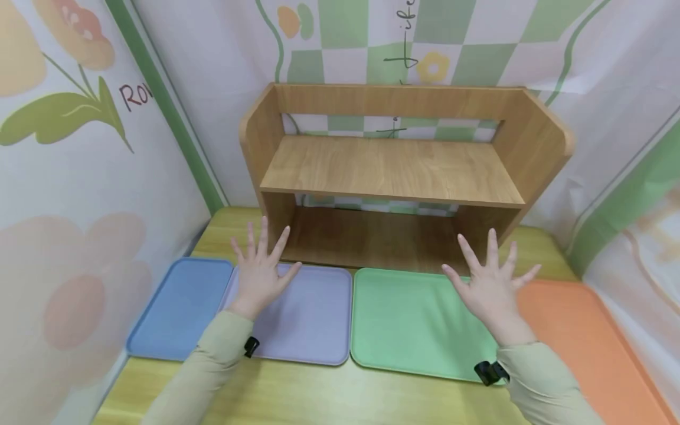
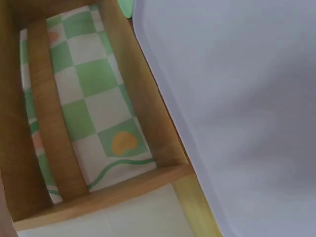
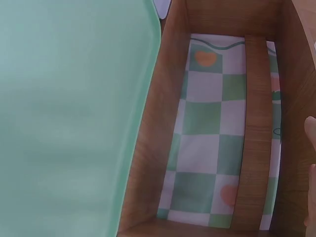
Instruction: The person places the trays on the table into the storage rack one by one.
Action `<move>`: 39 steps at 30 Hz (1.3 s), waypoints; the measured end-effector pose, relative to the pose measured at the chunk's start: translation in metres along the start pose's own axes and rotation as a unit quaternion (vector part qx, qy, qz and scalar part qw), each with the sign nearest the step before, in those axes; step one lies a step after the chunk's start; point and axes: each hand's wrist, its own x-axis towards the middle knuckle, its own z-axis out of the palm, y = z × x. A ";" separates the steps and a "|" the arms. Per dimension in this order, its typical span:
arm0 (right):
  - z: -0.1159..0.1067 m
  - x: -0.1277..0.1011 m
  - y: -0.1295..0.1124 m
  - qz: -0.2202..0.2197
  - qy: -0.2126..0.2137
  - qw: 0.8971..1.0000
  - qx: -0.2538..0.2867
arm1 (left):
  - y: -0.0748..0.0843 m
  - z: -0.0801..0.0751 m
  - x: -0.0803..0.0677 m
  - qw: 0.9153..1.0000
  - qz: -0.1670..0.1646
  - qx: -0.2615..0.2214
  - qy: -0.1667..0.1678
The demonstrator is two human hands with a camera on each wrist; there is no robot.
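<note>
Four trays in a row on the yellow counter point(image 1: 297, 395), head view: blue tray point(image 1: 177, 310), lilac tray point(image 1: 313, 321), green tray point(image 1: 414, 321), orange tray point(image 1: 579, 330), edges touching or nearly so. Wooden shelf unit point(image 1: 393, 168) stands just behind them, both levels bare. Left hand point(image 1: 260, 274) over the lilac tray's near-left part, grip wide, fingers splayed, holding nothing. Right hand point(image 1: 489, 289) over the green tray's right edge, beside the orange tray, grip equally wide and unladen. Whether the palms touch the trays cannot be told.

Left wrist view: lilac tray point(image 2: 237, 108) surface, shelf unit point(image 2: 143, 108) frame beside it, chequered backdrop point(image 2: 94, 103) behind.

Right wrist view: green tray point(image 3: 69, 113), shelf unit point(image 3: 158, 128) interior, backdrop point(image 3: 207, 133), fingertips point(image 3: 311, 128) at the right edge.
</note>
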 end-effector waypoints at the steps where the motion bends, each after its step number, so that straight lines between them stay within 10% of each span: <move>1: -0.001 -0.001 0.001 0.000 0.000 1.000 -0.001 | -0.002 0.000 -0.001 1.000 -0.003 -0.002 -0.002; 15: 0.013 -0.017 0.027 0.002 0.012 1.000 0.026 | -0.031 -0.016 -0.003 1.000 -0.020 -0.015 0.006; 29: 0.057 -0.049 0.071 0.011 0.001 0.998 0.055 | -0.050 -0.064 0.042 0.979 -0.035 -0.187 0.071; 33: 0.067 -0.056 0.079 0.018 -0.023 0.997 0.065 | -0.055 -0.075 0.054 0.964 -0.051 -0.247 0.086; 39: 0.074 -0.060 0.086 0.037 -0.078 0.993 0.075 | -0.058 -0.089 0.074 0.912 -0.066 -0.399 0.072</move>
